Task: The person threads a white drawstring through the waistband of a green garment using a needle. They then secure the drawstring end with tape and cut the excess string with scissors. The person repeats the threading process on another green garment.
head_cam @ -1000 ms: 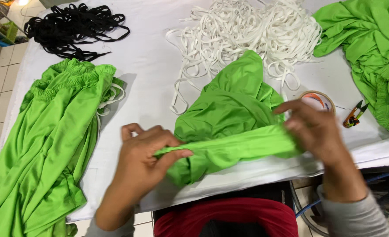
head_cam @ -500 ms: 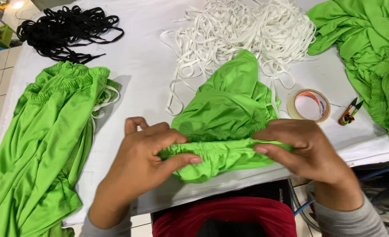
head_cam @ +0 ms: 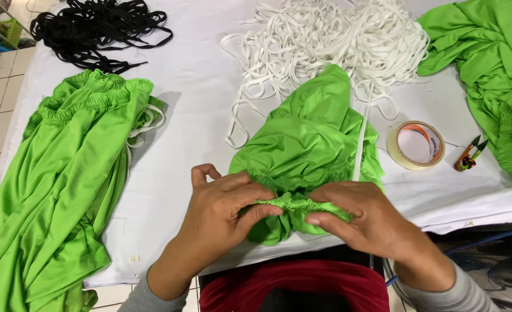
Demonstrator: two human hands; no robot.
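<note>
A bright green garment [head_cam: 308,138] lies bunched on the white table [head_cam: 198,98] in front of me. Its gathered waistband [head_cam: 293,205] is scrunched tight at the near edge. My left hand [head_cam: 221,211] pinches the waistband from the left. My right hand [head_cam: 360,216] grips the same waistband from the right, fingertips almost touching the left hand's. A white cord [head_cam: 360,144] runs down the garment's right side toward my right hand.
A heap of white cords [head_cam: 331,40] lies behind the garment, a tangle of black cords [head_cam: 100,29] at the far left. Stacks of green garments sit at left [head_cam: 59,173] and far right [head_cam: 493,69]. A tape roll [head_cam: 416,144] and small snips [head_cam: 468,155] lie to the right.
The waistband was stretched out between my hands a second ago. My hands have come together and bunched it into a tight gather.
</note>
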